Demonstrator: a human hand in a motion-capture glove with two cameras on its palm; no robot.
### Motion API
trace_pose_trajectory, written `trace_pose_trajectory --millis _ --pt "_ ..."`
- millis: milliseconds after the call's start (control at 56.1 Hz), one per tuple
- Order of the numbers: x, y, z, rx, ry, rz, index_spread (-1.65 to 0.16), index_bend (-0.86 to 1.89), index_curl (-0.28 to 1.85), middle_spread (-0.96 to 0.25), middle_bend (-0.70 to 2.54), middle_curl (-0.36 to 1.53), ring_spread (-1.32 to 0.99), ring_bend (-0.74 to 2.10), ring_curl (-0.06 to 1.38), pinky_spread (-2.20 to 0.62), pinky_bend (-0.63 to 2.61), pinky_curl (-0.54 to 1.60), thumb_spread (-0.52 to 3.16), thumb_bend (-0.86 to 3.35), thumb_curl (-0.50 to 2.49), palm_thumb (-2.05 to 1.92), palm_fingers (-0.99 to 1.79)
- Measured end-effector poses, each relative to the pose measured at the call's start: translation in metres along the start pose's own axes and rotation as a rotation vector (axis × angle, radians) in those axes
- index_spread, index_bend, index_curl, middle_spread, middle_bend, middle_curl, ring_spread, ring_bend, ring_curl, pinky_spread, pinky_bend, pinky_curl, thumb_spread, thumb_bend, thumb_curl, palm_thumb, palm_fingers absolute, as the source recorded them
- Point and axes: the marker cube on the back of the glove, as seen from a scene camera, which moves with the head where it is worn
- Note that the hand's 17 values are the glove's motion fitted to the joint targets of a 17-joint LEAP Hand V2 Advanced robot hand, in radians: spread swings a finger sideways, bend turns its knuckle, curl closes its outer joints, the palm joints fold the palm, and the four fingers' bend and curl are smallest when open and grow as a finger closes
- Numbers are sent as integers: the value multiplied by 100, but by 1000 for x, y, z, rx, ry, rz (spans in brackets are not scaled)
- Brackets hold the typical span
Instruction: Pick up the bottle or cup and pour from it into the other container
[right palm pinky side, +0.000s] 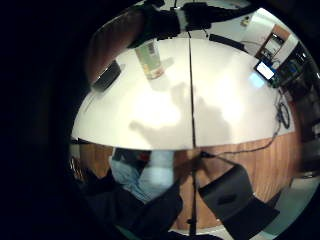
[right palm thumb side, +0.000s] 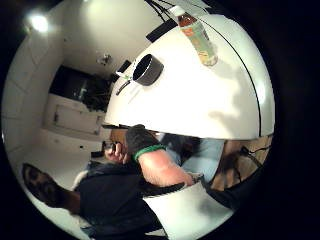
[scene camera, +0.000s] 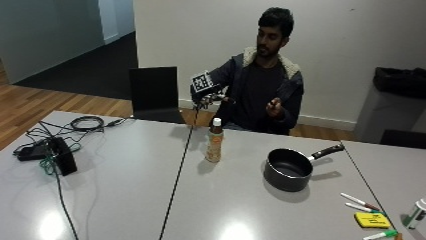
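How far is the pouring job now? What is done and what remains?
Nothing looks done. The bottle stands upright and capped on the table, beside the saucepan. The gloved right hand hovers above the bottle and holds nothing. Gripping, lifting, uncapping and pouring into the saucepan are left.

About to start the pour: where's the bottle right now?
In the outside view the bottle stands upright on the table, just right of the centre seam, left of the black saucepan, below the raised gloved right hand.
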Motion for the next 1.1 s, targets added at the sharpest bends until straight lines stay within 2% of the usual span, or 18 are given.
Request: trace_pose_trajectory --millis 53,125,143,196,214,267,303,534,766,855,998,1104 --pt "9 -25 13 51 -35 -62 -28 11 26 9 24 32 19 19 16 35 47 35 88 -2 35 28 31" --pt "12 -50 27 43 -94 116 -27 11 25 10 25 33 20 18 16 35 50 35 87 -3 36 30 29" --pt "15 -55 31 42 -108 107 -26 12 25 10 25 33 20 18 16 35 50 36 86 -3 36 31 28" --pt "30 -70 43 47 -138 -80 -25 12 25 11 25 33 21 18 17 35 52 36 86 -3 36 33 27" --pt "31 -74 47 48 -148 -76 -24 12 25 12 25 33 21 18 16 36 52 36 85 -3 36 33 26" --pt "27 -89 55 40 -186 144 -24 13 25 13 25 33 22 17 16 36 54 37 85 -3 37 34 25" --pt "26 -99 60 37 -205 204 -23 13 25 13 25 33 22 17 16 36 55 37 84 -3 37 35 24" --pt "38 -148 96 51 -417 266 -20 13 24 16 26 33 23 19 17 36 58 37 81 -3 38 40 21" --pt "40 -177 127 198 -654 286 -16 10 22 17 26 34 24 27 21 37 61 36 78 -2 39 49 28" --pt "41 -184 136 266 -694 310 -16 8 19 12 30 35 21 42 25 35 58 35 76 -1 40 57 48" --pt "41 -196 143 395 -733 303 -21 11 20 -4 34 36 8 58 31 30 50 33 71 -1 42 71 81" --pt "39 -199 144 394 -751 296 -25 11 22 -15 38 38 -4 60 33 22 44 32 67 -1 43 81 102"
